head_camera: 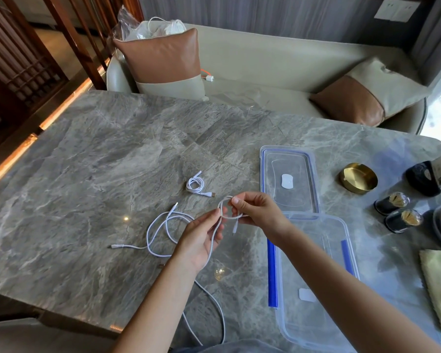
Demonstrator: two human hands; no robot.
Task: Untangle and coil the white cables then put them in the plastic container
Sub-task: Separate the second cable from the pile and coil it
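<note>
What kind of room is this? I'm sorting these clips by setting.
Probably a home living or lounge room: a cream upholstered sofa with brown-and-cream cushions sits behind a grey marble table, dark wooden slatted screens stand to the left, and a round brass ashtray rests on the table.

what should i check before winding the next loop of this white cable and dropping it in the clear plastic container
1. Both hands on the white cable: ok; left hand and right hand pinch a small loop.
2. Free of the loose white cables lying on the grey marble table: cannot tell; strands overlap by the left hand.
3. Tail free: not ok; it hangs off the table's near edge.
4. Clear plastic container open: ok; its blue-rimmed clear lid lies beyond it.
5. Small coiled white cable stowed: not ok; on the table.
</note>
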